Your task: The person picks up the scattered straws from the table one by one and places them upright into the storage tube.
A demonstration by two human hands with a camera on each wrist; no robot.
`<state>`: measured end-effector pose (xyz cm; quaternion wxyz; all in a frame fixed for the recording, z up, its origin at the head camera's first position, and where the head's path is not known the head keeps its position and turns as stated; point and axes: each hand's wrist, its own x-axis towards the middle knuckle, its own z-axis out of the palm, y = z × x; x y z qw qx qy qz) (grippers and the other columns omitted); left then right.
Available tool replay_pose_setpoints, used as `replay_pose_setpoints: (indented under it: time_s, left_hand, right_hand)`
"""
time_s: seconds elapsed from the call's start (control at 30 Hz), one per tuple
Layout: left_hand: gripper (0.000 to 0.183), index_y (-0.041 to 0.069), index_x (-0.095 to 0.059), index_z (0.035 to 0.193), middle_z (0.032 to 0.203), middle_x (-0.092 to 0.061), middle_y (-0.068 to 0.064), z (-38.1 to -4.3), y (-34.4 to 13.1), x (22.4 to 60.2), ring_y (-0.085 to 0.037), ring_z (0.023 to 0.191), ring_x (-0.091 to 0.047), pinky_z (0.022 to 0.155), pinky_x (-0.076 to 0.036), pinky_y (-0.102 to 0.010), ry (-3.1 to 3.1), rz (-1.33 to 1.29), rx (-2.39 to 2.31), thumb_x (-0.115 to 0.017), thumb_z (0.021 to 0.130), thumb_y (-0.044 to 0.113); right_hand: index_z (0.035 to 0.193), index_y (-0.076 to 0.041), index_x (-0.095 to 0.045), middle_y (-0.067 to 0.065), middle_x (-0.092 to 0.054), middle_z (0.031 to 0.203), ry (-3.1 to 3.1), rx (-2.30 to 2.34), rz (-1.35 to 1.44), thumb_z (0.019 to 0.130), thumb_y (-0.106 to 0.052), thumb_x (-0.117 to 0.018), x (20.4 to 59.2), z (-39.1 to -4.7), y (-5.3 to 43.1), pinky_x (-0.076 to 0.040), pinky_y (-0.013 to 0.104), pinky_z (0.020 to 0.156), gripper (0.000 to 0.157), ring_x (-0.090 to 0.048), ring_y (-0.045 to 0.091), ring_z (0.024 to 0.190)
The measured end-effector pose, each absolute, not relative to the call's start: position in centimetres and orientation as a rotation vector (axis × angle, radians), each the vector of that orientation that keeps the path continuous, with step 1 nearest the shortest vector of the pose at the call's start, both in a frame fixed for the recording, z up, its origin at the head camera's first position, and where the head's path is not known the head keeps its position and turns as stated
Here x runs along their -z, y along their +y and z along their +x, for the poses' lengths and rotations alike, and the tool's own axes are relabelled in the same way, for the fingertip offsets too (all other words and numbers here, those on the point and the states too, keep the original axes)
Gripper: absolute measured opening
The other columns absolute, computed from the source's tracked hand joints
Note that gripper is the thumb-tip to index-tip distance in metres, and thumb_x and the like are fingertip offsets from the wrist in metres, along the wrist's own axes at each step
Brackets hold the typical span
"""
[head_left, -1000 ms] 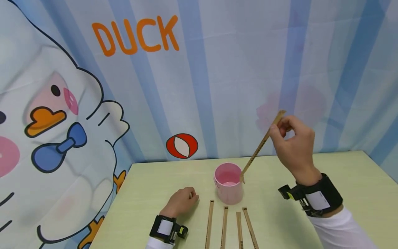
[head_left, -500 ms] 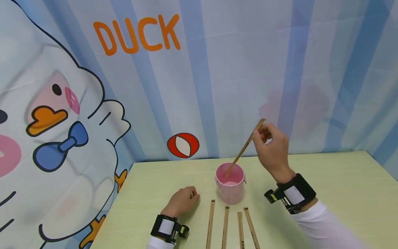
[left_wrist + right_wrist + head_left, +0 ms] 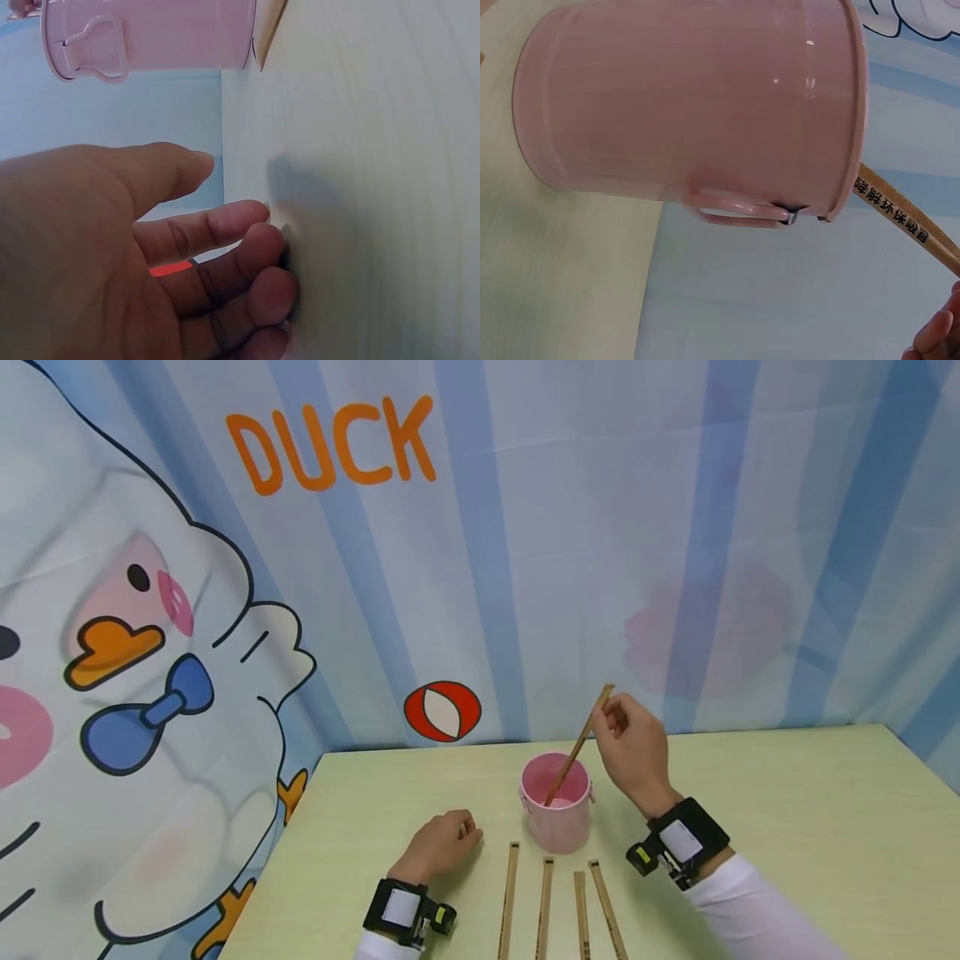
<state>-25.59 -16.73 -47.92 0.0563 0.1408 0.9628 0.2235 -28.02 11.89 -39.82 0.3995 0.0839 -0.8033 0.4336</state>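
In the head view my right hand (image 3: pixel 636 756) pinches a paper-wrapped straw (image 3: pixel 574 754) near its upper end. The straw slants down to the left, its lower end inside a pink bucket (image 3: pixel 558 828). Up close in the right wrist view, printed characters run along the straw wrapper (image 3: pixel 900 212) where it passes behind the bucket's rim. My left hand (image 3: pixel 437 845) rests on the table left of the bucket, its fingers loosely curled. Nothing lies in its palm in the left wrist view.
Several more wrapped straws (image 3: pixel 544 906) lie in a row on the pale table (image 3: pixel 787 827), in front of the bucket. Small handles (image 3: pixel 735 214) stick out from the bucket's sides. Behind the table hangs a striped blue duck-print curtain (image 3: pixel 570 568).
My right hand has moved left and down, bringing the straw's lower end from beside the bucket's rim to inside it. The left hand has stayed in place.
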Motion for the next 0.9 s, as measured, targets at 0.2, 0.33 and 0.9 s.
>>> replay_pose_setpoints:
  time_s: [0.2,0.33,0.9]
  left_hand:
    - [0.018,0.013,-0.057,0.083,0.061,-0.050,0.002,-25.5,-16.8,47.9,-0.013,0.055,-0.046,0.053,-0.038,-0.031,2.918,0.428,-0.688,-0.055,0.091,0.029]
    - [0.018,0.013,-0.057,0.083,0.061,-0.050,0.002,-25.5,-16.8,47.8,-0.013,0.054,-0.046,0.052,-0.038,-0.031,2.912,0.425,-0.703,-0.055,0.091,0.029]
    - [0.013,0.012,-0.057,0.083,0.060,-0.048,0.002,-25.3,-16.9,47.6,-0.013,0.052,-0.042,0.050,-0.035,-0.030,2.921,0.464,-0.709,-0.053,0.092,0.022]
  right_hand:
    - [0.079,-0.008,-0.057,0.001,-0.050,0.065,-2.076,-1.126,0.182,0.088,-0.021,-0.058,40.7,-28.0,11.6,-0.035,0.033,0.053,0.016,-0.045,0.016,0.056]
    - [0.079,-0.008,-0.057,0.002,-0.050,0.065,-2.107,-1.153,0.163,0.089,-0.022,-0.058,41.2,-27.9,11.5,-0.034,0.033,0.053,0.017,-0.044,0.017,0.056]
    - [0.080,-0.009,-0.059,0.002,-0.053,0.066,-2.220,-1.230,0.117,0.087,-0.025,-0.060,42.7,-28.2,11.5,-0.036,0.031,0.050,0.018,-0.047,0.017,0.057]
